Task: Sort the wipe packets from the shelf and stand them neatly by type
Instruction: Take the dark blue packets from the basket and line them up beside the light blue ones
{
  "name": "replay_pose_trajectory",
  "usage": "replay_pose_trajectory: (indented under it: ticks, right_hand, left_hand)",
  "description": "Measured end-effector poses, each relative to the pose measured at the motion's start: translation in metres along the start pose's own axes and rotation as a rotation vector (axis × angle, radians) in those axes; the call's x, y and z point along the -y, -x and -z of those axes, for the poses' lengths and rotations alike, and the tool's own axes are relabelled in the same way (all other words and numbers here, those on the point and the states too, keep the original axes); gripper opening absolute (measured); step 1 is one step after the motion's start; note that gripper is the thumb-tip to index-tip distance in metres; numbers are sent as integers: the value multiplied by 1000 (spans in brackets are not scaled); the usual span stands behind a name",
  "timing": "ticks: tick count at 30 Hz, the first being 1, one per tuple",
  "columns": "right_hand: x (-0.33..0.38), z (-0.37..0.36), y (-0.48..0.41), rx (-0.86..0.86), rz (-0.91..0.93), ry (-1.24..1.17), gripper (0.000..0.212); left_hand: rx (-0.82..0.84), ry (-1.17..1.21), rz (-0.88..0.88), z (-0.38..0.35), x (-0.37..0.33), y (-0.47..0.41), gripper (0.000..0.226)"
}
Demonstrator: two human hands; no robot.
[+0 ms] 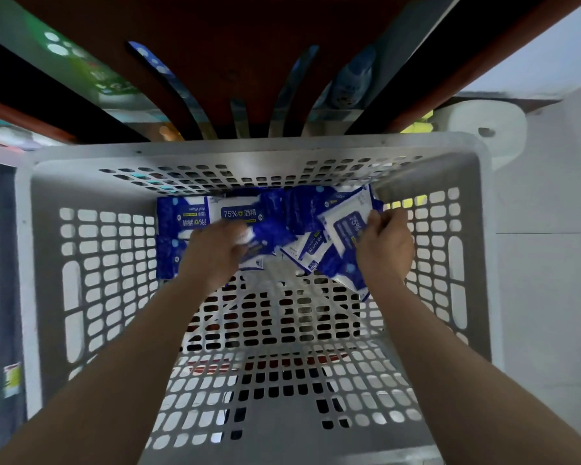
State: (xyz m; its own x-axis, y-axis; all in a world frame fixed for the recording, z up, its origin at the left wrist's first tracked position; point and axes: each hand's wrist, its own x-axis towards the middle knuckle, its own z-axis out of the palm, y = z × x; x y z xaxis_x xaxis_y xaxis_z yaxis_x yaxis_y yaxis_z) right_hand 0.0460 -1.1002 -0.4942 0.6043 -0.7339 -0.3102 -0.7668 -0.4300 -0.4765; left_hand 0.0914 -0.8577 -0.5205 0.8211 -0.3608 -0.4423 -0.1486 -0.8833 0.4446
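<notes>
in the basket (91,263), my right hand (384,246) pinches a tilted packet (342,226); my left hand (212,253) lies on the pile (239,213), and i cannot tell its grip.

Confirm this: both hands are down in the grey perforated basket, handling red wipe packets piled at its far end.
Wrong on colour: the head view shows the wipe packets are blue and white, not red. The left hand and right hand are down in the grey perforated basket, handling them at its far end.
</notes>
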Motion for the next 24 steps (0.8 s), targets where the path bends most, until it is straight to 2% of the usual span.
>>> replay_pose_trajectory:
  ticks: [2,5,7,9,11,15,17,21,24]
  right_hand:
    - [8,-7,-2,44,-270,-251,19]
    - [14,-21,-6,133,-620,-527,31]
    - [13,-29,-7,223,-753,-681,43]
    - [12,-32,-8,297,-838,-765,35]
    - [14,-33,-9,322,-867,-797,36]
    - [20,-42,-8,192,-811,-696,65]
    - [25,-46,-7,123,-785,-665,75]
    - [30,-47,-8,47,-793,-700,67]
    - [28,-45,-10,48,-814,-728,56]
  left_hand:
    - [-128,-75,-47,5,0,-14,22]
    - [-62,-139,59,1,0,-28,46]
    - [-22,-198,96,-4,1,-32,61]
    - [-23,-260,121,-6,2,-32,70]
    - [-36,-311,143,-5,2,-31,73]
    - [-17,-376,191,1,1,-27,69]
    - [-17,-327,192,1,0,-22,64]
    - [9,-171,220,-2,0,-13,48]
    - [20,-92,232,-1,-1,-9,46]
